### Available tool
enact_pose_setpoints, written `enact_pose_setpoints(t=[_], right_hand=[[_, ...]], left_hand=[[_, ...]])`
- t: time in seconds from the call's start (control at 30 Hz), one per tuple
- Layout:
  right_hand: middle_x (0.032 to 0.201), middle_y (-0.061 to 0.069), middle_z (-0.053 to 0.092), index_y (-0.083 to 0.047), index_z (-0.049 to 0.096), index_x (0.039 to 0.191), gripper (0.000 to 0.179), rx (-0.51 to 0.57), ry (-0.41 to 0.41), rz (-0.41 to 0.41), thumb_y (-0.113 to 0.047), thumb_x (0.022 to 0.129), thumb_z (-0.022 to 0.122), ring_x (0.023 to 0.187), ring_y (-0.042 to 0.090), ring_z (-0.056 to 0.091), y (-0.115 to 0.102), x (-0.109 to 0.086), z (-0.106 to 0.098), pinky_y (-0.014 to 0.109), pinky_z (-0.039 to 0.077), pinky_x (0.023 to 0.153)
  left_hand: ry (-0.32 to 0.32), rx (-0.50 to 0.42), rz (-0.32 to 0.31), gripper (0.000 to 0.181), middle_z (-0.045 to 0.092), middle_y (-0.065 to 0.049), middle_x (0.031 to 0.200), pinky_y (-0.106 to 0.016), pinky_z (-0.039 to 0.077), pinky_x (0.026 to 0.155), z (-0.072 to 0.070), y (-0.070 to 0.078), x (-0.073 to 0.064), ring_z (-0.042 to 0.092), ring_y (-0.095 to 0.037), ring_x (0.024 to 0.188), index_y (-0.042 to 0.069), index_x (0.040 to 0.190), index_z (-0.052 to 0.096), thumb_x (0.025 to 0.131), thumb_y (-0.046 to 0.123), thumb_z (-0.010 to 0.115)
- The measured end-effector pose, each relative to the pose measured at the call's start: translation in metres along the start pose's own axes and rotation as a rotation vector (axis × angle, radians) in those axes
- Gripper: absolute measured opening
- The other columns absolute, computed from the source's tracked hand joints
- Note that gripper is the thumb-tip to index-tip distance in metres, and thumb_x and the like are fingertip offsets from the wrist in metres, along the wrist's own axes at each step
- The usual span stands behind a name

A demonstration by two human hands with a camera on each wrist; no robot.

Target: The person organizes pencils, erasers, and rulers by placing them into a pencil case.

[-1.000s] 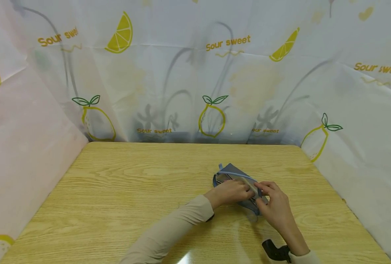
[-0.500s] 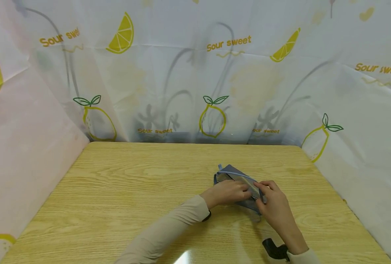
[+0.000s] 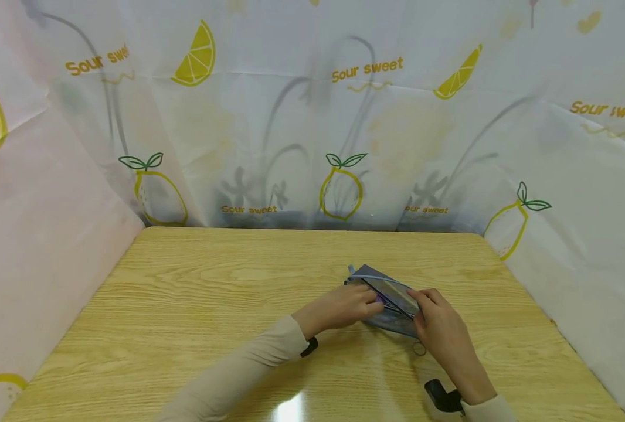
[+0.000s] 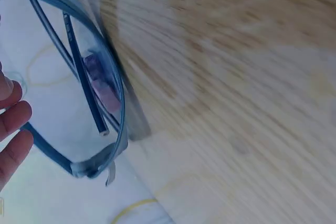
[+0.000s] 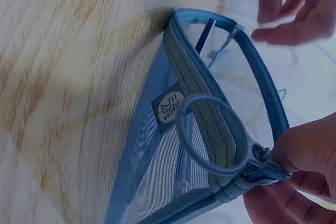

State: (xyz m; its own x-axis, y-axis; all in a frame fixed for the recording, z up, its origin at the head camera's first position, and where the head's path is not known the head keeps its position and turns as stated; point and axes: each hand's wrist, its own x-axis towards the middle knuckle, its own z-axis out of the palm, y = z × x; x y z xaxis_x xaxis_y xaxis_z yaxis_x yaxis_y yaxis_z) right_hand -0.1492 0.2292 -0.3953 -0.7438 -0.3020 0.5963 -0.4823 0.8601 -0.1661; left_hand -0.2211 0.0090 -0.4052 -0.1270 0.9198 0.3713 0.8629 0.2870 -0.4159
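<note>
A blue mesh pencil case [image 3: 391, 325] rests on the table with its zipper undone and its mouth spread. Dark pencils [image 4: 84, 77] and a small purple-pink block [image 4: 102, 85] lie inside it. My right hand [image 3: 447, 334] pinches the case's right end, beside the zipper's ring pull [image 5: 184, 129]. At the left part of the mouth is my left hand [image 3: 341, 308], over the opening. Its fingers [image 4: 13, 119] are loosely bent, with nothing seen between them in the wrist views.
The wood-grain table [image 3: 212, 293] extends to the left of the case. A lemon-print sheet [image 3: 270, 117] stands along its back and sides. Black wrist straps or mounts [image 3: 441, 398] show at both wrists.
My left hand has drawn back to the left across the case, uncovering more of the mouth, the pencils and the purple item. My right hand stays on the case's right end.
</note>
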Motion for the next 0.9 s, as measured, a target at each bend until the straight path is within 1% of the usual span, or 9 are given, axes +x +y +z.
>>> enact_pose_setpoints(t=[0.07,0.13,0.2,0.3,0.47,0.57,0.77,0.83,0.9], right_hand=[[0.095,0.014,0.06,0.005,0.068,0.111,0.046,-0.001,0.007,-0.019,0.019,0.067,0.071,0.063,0.015,0.055,0.001,0.0,0.0,0.029,0.045,0.049],[0.094,0.013,0.06,0.005,0.068,0.11,0.046,-0.004,0.009,-0.034,0.019,0.066,0.071,0.064,0.016,0.056,0.002,0.0,0.0,0.03,0.046,0.05],[0.093,0.013,0.06,0.005,0.068,0.11,0.046,-0.008,0.01,-0.044,0.019,0.066,0.071,0.065,0.017,0.057,0.003,0.0,0.001,0.03,0.047,0.051],[0.093,0.013,0.06,0.005,0.068,0.11,0.047,-0.011,0.009,-0.051,0.019,0.066,0.071,0.066,0.018,0.058,0.003,0.0,0.001,0.031,0.048,0.051],[0.095,0.015,0.061,0.005,0.068,0.111,0.048,-0.005,0.003,-0.053,0.02,0.066,0.071,0.065,0.018,0.058,0.004,0.001,0.0,0.031,0.048,0.051],[0.097,0.016,0.06,0.006,0.067,0.112,0.048,0.005,-0.008,-0.048,0.02,0.066,0.072,0.066,0.018,0.058,0.005,0.001,0.0,0.031,0.048,0.052],[0.098,0.019,0.06,0.01,0.064,0.114,0.044,0.039,-0.024,0.001,0.018,0.071,0.069,0.061,0.012,0.05,0.008,0.005,0.003,0.029,0.044,0.05],[0.098,0.021,0.06,0.012,0.063,0.115,0.043,0.049,-0.026,0.034,0.016,0.073,0.068,0.06,0.012,0.048,0.01,0.006,0.004,0.03,0.044,0.049],[0.098,0.023,0.06,0.013,0.062,0.116,0.042,0.056,-0.034,0.07,0.014,0.074,0.067,0.062,0.017,0.053,0.01,0.007,0.004,0.032,0.047,0.051]], left_hand=[[0.011,0.006,-0.005,0.006,0.062,0.003,0.092,-0.021,0.047,0.068,-0.005,-0.001,-0.006,0.059,-0.011,0.08,0.015,0.097,0.063,0.098,0.012,0.057],[0.023,0.002,-0.014,0.005,0.062,0.002,0.091,-0.022,0.046,0.065,-0.012,-0.002,-0.013,0.058,-0.012,0.077,0.014,0.096,0.062,0.097,0.011,0.059],[0.037,-0.004,-0.021,0.004,0.061,0.002,0.089,-0.021,0.045,0.063,-0.02,-0.003,-0.02,0.057,-0.012,0.075,0.013,0.096,0.062,0.096,0.009,0.061],[0.036,0.003,-0.042,0.007,0.059,0.002,0.084,-0.02,0.044,0.061,-0.033,-0.004,-0.032,0.056,-0.011,0.072,0.012,0.097,0.063,0.093,0.007,0.064],[-0.001,0.009,-0.105,0.016,0.064,0.001,0.091,-0.02,0.049,0.07,-0.052,-0.006,-0.054,0.061,-0.011,0.081,0.011,0.104,0.066,0.089,0.006,0.069],[0.016,-0.006,-0.144,0.02,0.065,-0.001,0.092,-0.021,0.05,0.072,-0.06,-0.007,-0.068,0.062,-0.012,0.083,0.009,0.104,0.067,0.086,0.004,0.072],[0.115,-0.064,-0.207,0.028,0.064,-0.005,0.088,-0.022,0.051,0.069,-0.07,-0.013,-0.097,0.063,-0.016,0.079,0.004,0.102,0.068,0.077,-0.004,0.078],[0.124,-0.06,-0.223,0.029,0.063,-0.006,0.087,-0.023,0.052,0.069,-0.073,-0.015,-0.105,0.063,-0.017,0.079,0.003,0.101,0.068,0.076,-0.005,0.079],[0.119,-0.058,-0.242,0.031,0.063,-0.007,0.087,-0.024,0.052,0.068,-0.076,-0.016,-0.113,0.063,-0.017,0.079,0.002,0.101,0.067,0.074,-0.006,0.079]])
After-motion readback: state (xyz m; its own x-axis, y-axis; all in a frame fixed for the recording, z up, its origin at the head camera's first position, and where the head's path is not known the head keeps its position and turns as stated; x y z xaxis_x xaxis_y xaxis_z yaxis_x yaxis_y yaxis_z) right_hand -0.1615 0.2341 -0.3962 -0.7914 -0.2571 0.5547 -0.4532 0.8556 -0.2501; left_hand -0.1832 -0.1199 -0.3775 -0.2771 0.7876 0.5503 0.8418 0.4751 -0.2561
